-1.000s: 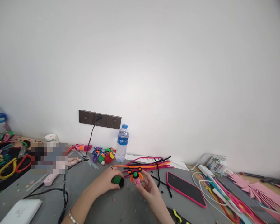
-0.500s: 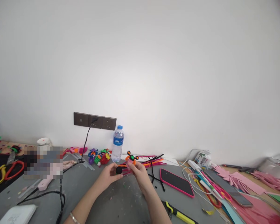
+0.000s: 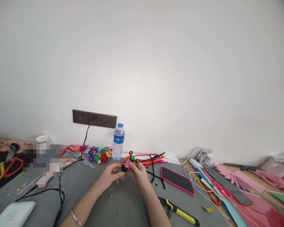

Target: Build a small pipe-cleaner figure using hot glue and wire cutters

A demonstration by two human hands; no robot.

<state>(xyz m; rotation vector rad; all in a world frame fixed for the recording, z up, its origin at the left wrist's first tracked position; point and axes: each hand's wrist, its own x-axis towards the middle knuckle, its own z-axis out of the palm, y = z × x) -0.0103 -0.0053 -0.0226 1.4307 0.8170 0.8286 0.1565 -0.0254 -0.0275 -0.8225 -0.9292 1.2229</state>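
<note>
Hands [image 3: 110, 175], two; craft pieces [image 3: 124, 168], two

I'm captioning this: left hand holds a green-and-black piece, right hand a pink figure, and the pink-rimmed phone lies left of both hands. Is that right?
Not quite. The left hand does hold the green-and-black piece and the right hand the pink figure, but the head view shows the pink-rimmed phone right of both hands, not left.
</note>
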